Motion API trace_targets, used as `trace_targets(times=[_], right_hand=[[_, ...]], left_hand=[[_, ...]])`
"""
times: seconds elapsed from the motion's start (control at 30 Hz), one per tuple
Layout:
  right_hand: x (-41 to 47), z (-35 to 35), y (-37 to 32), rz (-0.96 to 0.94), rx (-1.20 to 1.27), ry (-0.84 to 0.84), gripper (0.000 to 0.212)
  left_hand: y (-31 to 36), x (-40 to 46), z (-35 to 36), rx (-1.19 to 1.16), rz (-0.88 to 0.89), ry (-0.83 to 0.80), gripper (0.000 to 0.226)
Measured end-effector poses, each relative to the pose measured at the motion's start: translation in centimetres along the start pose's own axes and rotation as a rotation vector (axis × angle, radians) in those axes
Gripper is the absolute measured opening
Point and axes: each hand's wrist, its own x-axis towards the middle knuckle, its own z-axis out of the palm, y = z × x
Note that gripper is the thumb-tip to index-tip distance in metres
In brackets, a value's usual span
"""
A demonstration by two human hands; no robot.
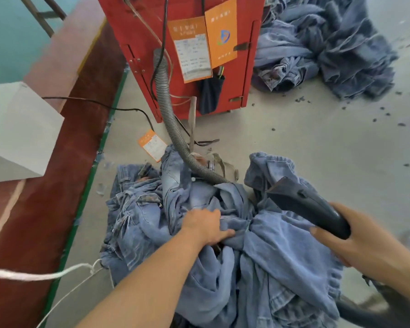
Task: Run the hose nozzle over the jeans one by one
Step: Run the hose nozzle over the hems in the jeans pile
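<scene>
Jeans [223,233]: heap of soft blue denim on the floor [294,138], directly below the camera; several pairs tangled, legs and waistbands overlapping.
Handling: limp and bulky by the look of it; likely to drag neighbouring pairs along when one is lifted. Best hold appears to be a waistband or a bunched fold near the top of the heap.
Left hand [206,226]: resting on the middle of the heap, fingers curled into a fold of denim and gripping it.
Right hand [355,240]: fingers wrapped round the rear of the nozzle [305,204], thumb along its near side.
Nozzle: dark, rigid, wedge-shaped; mouth points away from the person, just above the far right part of the heap; whether it touches cloth cannot be told.
Hose [166,107]: grey, ribbed; runs from the red cabinet [180,55] down across the far edge of the heap.
Obstructions: hose lies over the far jeans and may snag them; strap [192,121] and black cable [104,105] trail nearby; white cord [45,275] lies at the near left edge of the heap.
Surroundings: second pile [317,48] of jeans beside the cabinet, well apart; orange tag [152,145] on the floor; lint specks scattered on the right; grey box [17,131] on the left.
</scene>
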Motion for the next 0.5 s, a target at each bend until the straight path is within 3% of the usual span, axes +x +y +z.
trace_targets(times=[0.13, 0.3, 0.43, 0.5], right_hand=[[-0.5, -0.4, -0.5, -0.025, 0.025, 0.033, 0.010], [-1.8, -0.8, -1.0, -0.051, 0.084, 0.037, 0.013], [-2.8, -0.1, 0.5, -0.017, 0.015, 0.031, 0.018], [-3.0, -0.1, 2.6, 0.046, -0.053, 0.076, 0.027]], left_hand=[[2.4, -4.4, 1.4, -0.083, 0.025, -0.112, 0.074], [5.0, -10.7, 4.9, -0.527, -0.061, -0.646, 0.083], [4.1, -11.8, 4.1, -0.865, -0.200, -0.753, 0.102], [3.1, -11.5, 3.7, -0.750, -0.222, -0.642, 0.103]])
